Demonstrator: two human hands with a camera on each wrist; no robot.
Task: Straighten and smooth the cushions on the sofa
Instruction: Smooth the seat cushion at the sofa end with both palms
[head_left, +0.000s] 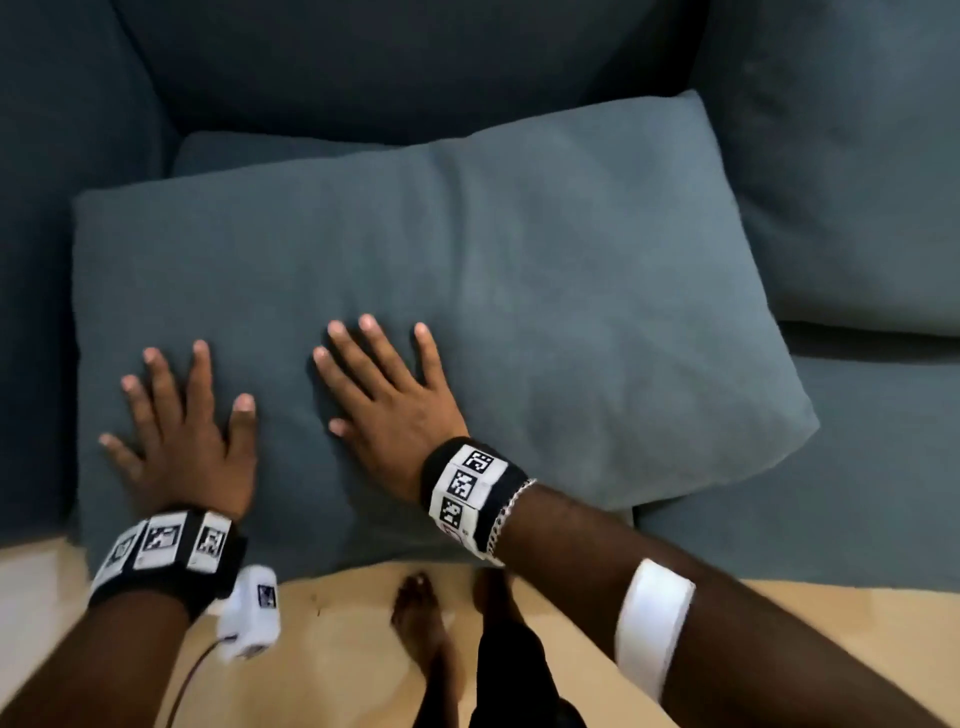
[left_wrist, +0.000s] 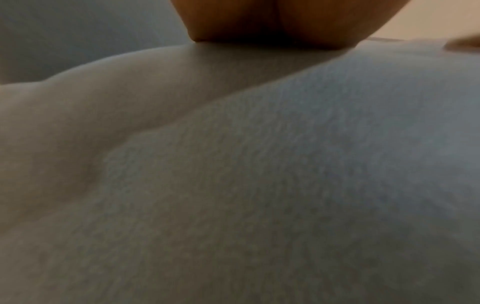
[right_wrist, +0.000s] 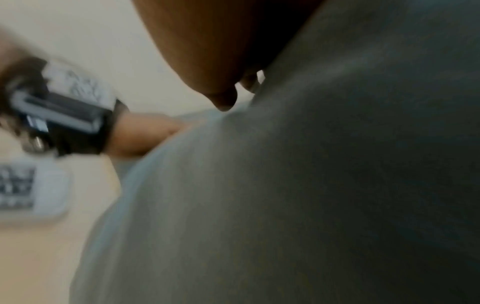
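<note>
Blue-grey cushion (head_left: 519, 291) lying flat on the sofa (head_left: 857, 467) seat; left hand (head_left: 182, 436) and right hand (head_left: 395, 405) side by side, fingers spread, palms pressed on its near-left part.

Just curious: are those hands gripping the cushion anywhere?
No, nothing is held. The left hand and right hand lie flat, fingers spread, on top of the cushion.

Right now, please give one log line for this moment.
left hand: flat on cushion | right hand: flat on cushion | step: smoothing
</note>
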